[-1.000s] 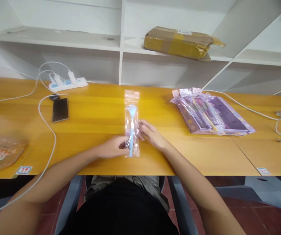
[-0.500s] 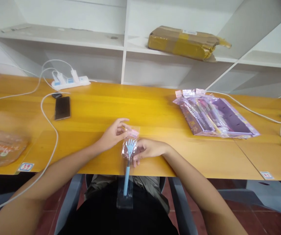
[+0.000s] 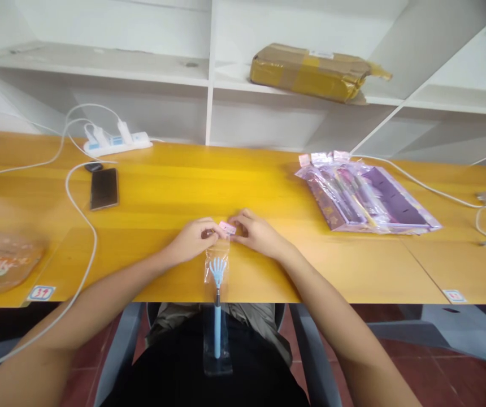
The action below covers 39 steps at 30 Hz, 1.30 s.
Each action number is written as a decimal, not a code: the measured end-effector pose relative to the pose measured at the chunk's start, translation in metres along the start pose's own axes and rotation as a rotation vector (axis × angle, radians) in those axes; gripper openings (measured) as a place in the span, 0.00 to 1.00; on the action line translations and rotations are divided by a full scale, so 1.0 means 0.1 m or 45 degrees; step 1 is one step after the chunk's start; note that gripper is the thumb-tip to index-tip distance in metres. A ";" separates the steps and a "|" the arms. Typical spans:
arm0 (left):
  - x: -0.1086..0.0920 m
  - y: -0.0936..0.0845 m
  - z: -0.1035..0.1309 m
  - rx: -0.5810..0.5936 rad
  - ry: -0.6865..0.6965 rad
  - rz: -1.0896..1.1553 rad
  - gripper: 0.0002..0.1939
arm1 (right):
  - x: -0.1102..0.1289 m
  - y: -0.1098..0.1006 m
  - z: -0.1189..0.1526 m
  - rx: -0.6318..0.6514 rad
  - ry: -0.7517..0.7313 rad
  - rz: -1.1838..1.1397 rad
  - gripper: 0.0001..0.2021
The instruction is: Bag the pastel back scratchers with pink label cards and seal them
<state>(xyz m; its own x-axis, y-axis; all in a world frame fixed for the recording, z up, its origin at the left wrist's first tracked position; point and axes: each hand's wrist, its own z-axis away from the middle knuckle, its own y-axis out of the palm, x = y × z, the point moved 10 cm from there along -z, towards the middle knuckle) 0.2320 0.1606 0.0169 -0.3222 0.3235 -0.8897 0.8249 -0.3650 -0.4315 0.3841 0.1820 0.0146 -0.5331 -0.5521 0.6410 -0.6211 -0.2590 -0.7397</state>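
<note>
A light blue hand-shaped stick [image 3: 217, 316] lies inside a clear plastic bag [image 3: 218, 364] that hangs over the table's front edge towards my lap. At the bag's top is a small pink label [image 3: 227, 228]. My left hand [image 3: 198, 238] pinches the bag's top at the label's left side. On the label's other side, my right hand [image 3: 254, 232] has its thumb and fingertips closed at the upper edge of the bag.
A purple box [image 3: 412, 212] with several wrapped sticks sits at the right. A phone [image 3: 104, 188], a power strip [image 3: 120, 144] and white cables are on the left, beside an orange bag [image 3: 3, 260]. A taped carton [image 3: 306, 73] rests on the shelf.
My right hand has moved up from beside the blue hand shape to the label. My left hand has come down slightly onto the bag's top, and the bag hangs lower and straighter.
</note>
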 end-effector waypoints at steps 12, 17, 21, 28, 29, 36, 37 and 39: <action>-0.08 0.05 0.03 0.061 0.019 -0.136 0.09 | -0.29 0.00 0.03 -0.108 0.156 -0.254 0.08; 0.04 -0.01 0.03 -0.011 -0.094 -0.006 0.09 | -0.32 -0.08 0.03 -0.259 0.176 -0.732 0.13; 0.06 -0.02 0.05 -0.016 -0.138 0.139 0.12 | -0.20 -0.19 0.05 -0.345 0.131 -0.919 0.14; 0.15 0.09 0.02 0.104 -0.133 0.254 0.08 | 0.03 -0.33 0.07 -0.382 -0.044 -0.794 0.08; 0.16 0.10 0.02 0.110 -0.139 0.296 0.08 | 0.05 -0.33 0.07 -0.377 -0.068 -0.777 0.07; 0.11 0.16 0.03 0.125 -0.165 0.401 0.18 | 0.07 -0.29 0.07 -0.346 -0.056 -0.825 0.07; 0.11 0.15 0.03 0.126 -0.166 0.397 0.20 | 0.07 -0.27 0.07 -0.331 -0.042 -0.850 0.07; 0.10 0.15 0.02 0.132 -0.163 0.417 0.22 | 0.06 -0.22 0.07 -0.291 -0.007 -0.894 0.09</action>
<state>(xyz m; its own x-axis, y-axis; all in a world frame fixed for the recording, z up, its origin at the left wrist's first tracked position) 0.2403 0.1562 0.0015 -0.1096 0.0652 -0.9918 0.8447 -0.5198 -0.1275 0.3985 0.1782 0.0333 0.0363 -0.3216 0.9462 -0.9195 -0.3816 -0.0944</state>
